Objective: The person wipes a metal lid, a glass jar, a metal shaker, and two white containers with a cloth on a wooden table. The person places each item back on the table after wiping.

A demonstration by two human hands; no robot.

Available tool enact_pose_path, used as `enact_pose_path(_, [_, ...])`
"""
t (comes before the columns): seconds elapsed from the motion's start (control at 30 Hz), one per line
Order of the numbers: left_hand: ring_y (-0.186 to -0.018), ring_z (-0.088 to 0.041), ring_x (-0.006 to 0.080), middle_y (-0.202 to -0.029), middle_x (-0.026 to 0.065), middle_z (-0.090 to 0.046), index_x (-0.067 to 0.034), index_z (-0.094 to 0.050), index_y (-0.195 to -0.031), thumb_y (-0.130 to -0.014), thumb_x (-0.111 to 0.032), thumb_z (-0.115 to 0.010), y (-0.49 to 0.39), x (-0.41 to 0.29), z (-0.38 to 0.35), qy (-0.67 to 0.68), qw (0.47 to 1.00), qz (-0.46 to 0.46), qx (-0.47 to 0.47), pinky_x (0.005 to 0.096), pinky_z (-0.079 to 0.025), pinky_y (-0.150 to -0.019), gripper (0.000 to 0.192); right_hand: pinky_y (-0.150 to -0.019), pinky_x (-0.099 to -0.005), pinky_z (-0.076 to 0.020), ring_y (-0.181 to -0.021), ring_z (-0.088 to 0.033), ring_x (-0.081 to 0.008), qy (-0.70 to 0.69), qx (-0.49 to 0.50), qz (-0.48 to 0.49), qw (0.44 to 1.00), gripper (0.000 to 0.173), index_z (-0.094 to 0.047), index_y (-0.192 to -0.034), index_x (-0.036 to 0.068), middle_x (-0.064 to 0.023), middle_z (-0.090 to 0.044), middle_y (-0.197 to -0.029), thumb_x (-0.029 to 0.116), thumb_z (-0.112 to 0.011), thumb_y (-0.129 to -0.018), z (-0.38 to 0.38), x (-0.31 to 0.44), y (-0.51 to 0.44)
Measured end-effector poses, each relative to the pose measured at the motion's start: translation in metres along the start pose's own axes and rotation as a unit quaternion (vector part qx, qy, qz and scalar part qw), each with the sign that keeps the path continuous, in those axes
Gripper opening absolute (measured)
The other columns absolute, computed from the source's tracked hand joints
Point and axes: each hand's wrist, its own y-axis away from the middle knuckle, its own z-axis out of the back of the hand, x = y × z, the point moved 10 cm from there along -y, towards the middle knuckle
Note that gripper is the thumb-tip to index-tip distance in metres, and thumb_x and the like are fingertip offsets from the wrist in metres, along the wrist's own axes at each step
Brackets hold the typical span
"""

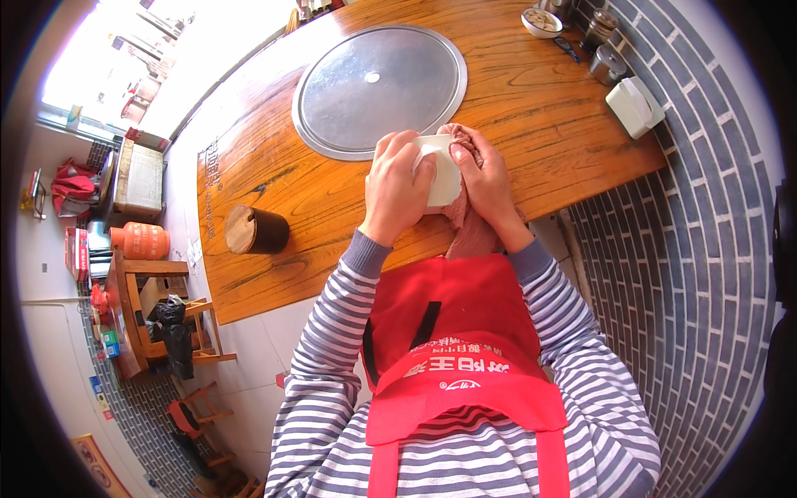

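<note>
A small pale tissue box [443, 180] is held between my two hands above the near edge of the wooden table [535, 118]. My left hand [398, 180] grips its left side, with a bit of white tissue [428, 150] showing by the thumb. My right hand [489, 177] holds a bunched, dusty-pink cloth [468, 230] against the box's right side. The cloth's loose end hangs down towards my red apron [448, 280]. Fingers hide part of the box and its far side.
A round metal cover [380, 87] lies flat in the table beyond my hands. A dark cylindrical container [256, 230] with a wooden top stands left. Along the brick wall [691, 124] are another tissue box [634, 107], a metal pot [607, 65], a jar [599, 30] and a white bowl [542, 22].
</note>
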Motion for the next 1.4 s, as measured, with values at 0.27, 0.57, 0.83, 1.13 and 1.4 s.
enact_pose_path(0.27, [-0.136,-0.062,0.0444,-0.141,0.0216,-0.074,0.007,-0.076,-0.108,-0.113,-0.021,-0.064,0.0,0.004,-0.001,0.005,1.0,0.01,0.006,0.0507,-0.049,-0.117,0.031,-0.109,-0.0381,-0.0583,-0.122,-0.078,-0.0261,-0.021,-0.003,0.003,1.0,0.04,-0.071,-0.142,-0.005,-0.0191,-0.082,-0.13,0.019,-0.069,-0.11,-0.001,0.001,0.001])
enact_pose_path(0.57, [-0.137,-0.061,0.0439,-0.142,0.0224,-0.073,0.006,-0.077,-0.11,-0.114,-0.02,-0.062,0.002,0.003,0.0,0.029,1.0,-0.006,0.002,0.0501,-0.049,-0.117,0.031,-0.112,-0.0358,-0.0571,-0.126,-0.075,-0.0217,-0.032,0.003,-0.012,0.999,0.04,-0.069,-0.144,-0.006,-0.0168,-0.08,-0.136,0.015,-0.068,-0.111,-0.001,0.001,0.003])
enact_pose_path(0.83, [-0.135,-0.063,0.0441,-0.139,0.0234,-0.073,0.005,-0.078,-0.109,-0.097,-0.028,-0.085,0.004,0.005,-0.001,0.006,1.0,-0.012,-0.011,0.0512,-0.054,-0.113,0.036,-0.116,-0.0335,-0.0551,-0.132,-0.072,-0.0196,-0.084,0.015,-0.025,0.996,0.04,-0.065,-0.147,-0.008,-0.015,-0.076,-0.14,0.011,-0.065,-0.112,-0.004,-0.008,0.003])
enact_pose_path(1.13, [-0.141,-0.06,0.042,-0.141,0.0182,-0.071,0.001,-0.079,-0.111,-0.092,-0.03,-0.088,0.004,0.003,0.004,0.016,0.999,-0.024,-0.028,0.0507,-0.057,-0.112,0.038,-0.122,-0.0354,-0.0512,-0.139,-0.067,-0.0222,-0.087,0.034,-0.026,0.995,0.046,-0.058,-0.156,-0.01,-0.0165,-0.071,-0.148,0.01,-0.062,-0.115,-0.005,-0.015,0.003])
enact_pose_path(1.4, [-0.145,-0.058,0.0403,-0.144,0.0155,-0.071,-0.002,-0.081,-0.107,-0.093,-0.031,-0.088,0.008,0.006,0.002,0.032,0.999,-0.002,-0.018,0.051,-0.057,-0.113,0.032,-0.12,-0.0362,-0.0518,-0.135,-0.067,-0.0212,-0.063,0.041,-0.038,0.996,0.044,-0.058,-0.155,-0.01,-0.0147,-0.071,-0.146,0.008,-0.059,-0.115,0.0,-0.023,0.0])
